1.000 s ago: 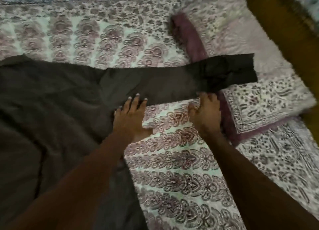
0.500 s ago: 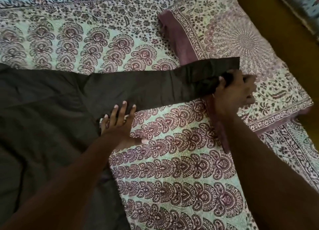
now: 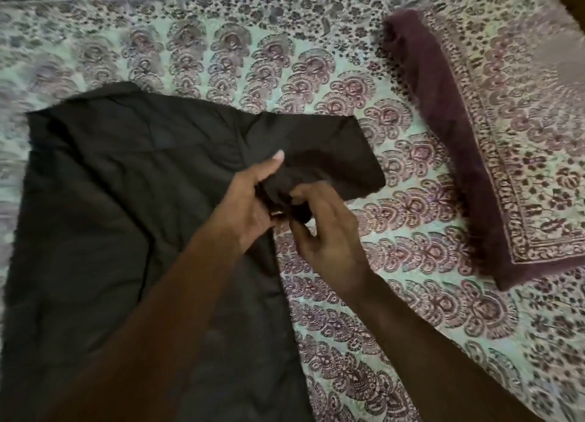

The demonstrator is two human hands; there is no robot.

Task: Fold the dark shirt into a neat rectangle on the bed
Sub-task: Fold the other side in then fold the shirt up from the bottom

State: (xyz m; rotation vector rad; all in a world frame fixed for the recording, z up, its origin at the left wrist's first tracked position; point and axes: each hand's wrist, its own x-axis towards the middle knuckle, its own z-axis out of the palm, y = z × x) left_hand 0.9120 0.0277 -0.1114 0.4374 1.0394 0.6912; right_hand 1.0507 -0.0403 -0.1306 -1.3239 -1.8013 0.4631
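Note:
The dark shirt [image 3: 120,206] lies spread over the left half of the patterned bed sheet [image 3: 395,311]. Its right sleeve [image 3: 342,149] is doubled back on itself, the fold pointing right. My left hand [image 3: 247,206] grips the bunched sleeve end near the shirt's side seam, thumb raised on top of the cloth. My right hand [image 3: 326,231] pinches the same bunched cuff from the right, just below the folded sleeve. Both forearms cross the lower shirt and hide part of it.
A pillow [image 3: 493,130] with a maroon border and the same floral print lies at the right, a hand's width from the folded sleeve. Patterned sheet stretches beyond the shirt at the top and lower right.
The sleeve, stretched out to the pillow before, is now folded back toward the shirt body. My right hand carried the cuff leftward; my left hand lifted off the sleeve and took hold of the cuff.

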